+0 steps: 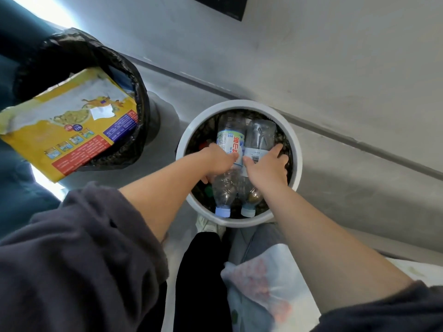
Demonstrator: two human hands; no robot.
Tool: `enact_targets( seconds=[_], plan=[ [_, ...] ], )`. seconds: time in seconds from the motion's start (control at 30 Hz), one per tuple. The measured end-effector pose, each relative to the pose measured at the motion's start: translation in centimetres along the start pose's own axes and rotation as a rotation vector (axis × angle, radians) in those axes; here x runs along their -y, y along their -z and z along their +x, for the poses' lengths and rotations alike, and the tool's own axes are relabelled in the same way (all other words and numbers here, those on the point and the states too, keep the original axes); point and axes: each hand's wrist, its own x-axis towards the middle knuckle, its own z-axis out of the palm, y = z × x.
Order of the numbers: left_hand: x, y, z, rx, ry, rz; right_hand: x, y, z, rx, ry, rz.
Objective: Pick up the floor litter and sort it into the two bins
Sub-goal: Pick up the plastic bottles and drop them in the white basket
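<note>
We hold one bottle per hand: left hand (pixel 217 161) curled round the labelled bottle (pixel 229 137), right hand (pixel 266 168) round the clear bottle (pixel 260 137). Both lie parallel over the white bin (pixel 239 104), caps toward us.

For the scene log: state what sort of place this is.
Likely an indoor room or corridor edge, no narrower: a smooth grey floor meets a plain grey wall, and two waste bins stand beside it, a white bin holding plastic bottles and a black-lined bin with a yellow package.
</note>
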Motion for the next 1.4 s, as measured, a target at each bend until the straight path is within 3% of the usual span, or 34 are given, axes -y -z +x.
enact_targets(
  seconds=[0.17, 0.33, 0.53, 0.73, 0.83, 1.13, 1.4],
  plan=[
    [0.3, 1.2, -0.5, 0.167, 0.053, -0.055, -1.1, 0.9, 0.5, -0.014, 0.12, 0.031],
    [-0.2, -0.4, 0.5, -0.034, 0.053, 0.03, -0.1, 0.5, 1.2, 0.016, 0.079, -0.11],
    [0.9, -0.9, -1.6, -0.137, 0.013, 0.035, 0.1, 0.9, 0.5, 0.054, -0.01, -0.071],
    [3.8, 1.5, -8.8, -0.426, -0.231, 0.28, 0.2, 3.0, -5.2, -0.021, 0.096, -0.145],
    [6.6, 2.8, -13.0, -0.475, -0.26, 0.386, 0.7, 3.8, -9.3, -0.017, 0.168, -0.249],
    [18.2, 3.3, -23.2, -0.49, 0.043, 0.222, 4.5, 1.3, -20.8, 0.077, 0.515, -0.637],
    [31.9, -2.2, -30.4, -0.503, 0.323, -0.097, 7.0, -7.1, -29.8, 0.181, 0.853, -0.996]
  ],
)
